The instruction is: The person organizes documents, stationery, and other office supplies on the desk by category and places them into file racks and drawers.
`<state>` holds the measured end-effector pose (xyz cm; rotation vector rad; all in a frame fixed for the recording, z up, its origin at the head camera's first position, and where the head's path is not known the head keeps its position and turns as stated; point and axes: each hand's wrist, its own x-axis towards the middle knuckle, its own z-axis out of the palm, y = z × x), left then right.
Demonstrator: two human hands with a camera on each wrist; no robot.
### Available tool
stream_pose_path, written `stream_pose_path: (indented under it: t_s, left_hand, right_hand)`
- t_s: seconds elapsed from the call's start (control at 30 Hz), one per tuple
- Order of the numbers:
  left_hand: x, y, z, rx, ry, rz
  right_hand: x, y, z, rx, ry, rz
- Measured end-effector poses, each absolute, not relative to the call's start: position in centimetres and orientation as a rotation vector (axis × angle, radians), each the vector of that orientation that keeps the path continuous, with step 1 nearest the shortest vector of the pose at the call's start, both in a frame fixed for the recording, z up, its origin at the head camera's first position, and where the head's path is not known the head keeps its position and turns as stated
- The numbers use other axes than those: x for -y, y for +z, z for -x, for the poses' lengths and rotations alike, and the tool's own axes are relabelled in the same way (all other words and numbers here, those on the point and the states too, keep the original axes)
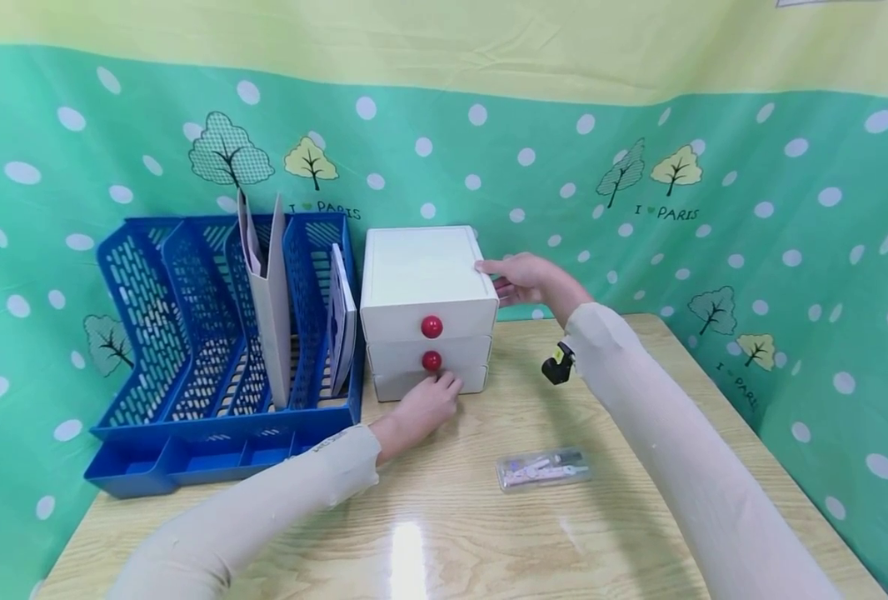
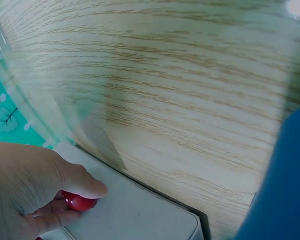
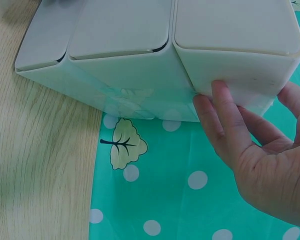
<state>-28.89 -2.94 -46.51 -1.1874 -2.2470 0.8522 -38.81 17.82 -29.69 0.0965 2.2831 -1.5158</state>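
A white three-drawer desktop cabinet [image 1: 425, 265] stands at the middle back of the table, its drawers all appearing closed. Red round knobs mark the top and middle drawers. At the lowest drawer, my left hand [image 1: 421, 411] pinches a red knob [image 2: 79, 201] between thumb and fingers, as the left wrist view shows. My right hand [image 1: 528, 279] touches the cabinet's right side near the top, thumb at the upper edge and fingers extended against the side wall [image 3: 235, 70].
Left of the cabinet stands a blue file rack [image 1: 222, 454] holding a white folder [image 1: 270, 321] and thin booklets [image 1: 341, 321]. A clear plastic case [image 1: 543, 469] with small stationery lies on the wooden table [image 1: 474, 533]. A green dotted curtain [image 1: 444, 175] hangs behind.
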Motion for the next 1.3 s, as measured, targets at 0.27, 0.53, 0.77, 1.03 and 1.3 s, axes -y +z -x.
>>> stream_pose_path:
  t_s: [0.27,0.53,0.77,1.03,1.3]
  left_hand:
    - [2.93,-46.36,28.62,2.264,0.873,1.196]
    - [2.77,-46.40,28.63,2.274,0.865,1.204]
    - [2.77,-46.25,28.61,2.266,0.859,1.192]
    - [2.92,-46.19,28.47,2.278,0.835,1.198]
    - [2.74,-46.35,28.64,2.287,0.831,1.194]
  right_hand:
    - [-17.77,-30.04,38.99,-2.275,-1.507,-0.094]
    - [-17.89,-29.89,38.69,-2.282,-1.500,-0.095]
    - [-17.80,-29.76,38.76,-2.304,-1.496,-0.083]
    - [-17.66,-29.88,38.73,-2.289,-1.501,-0.089]
    - [-17.72,-29.71,38.66,-2.305,-1.494,-0.092]
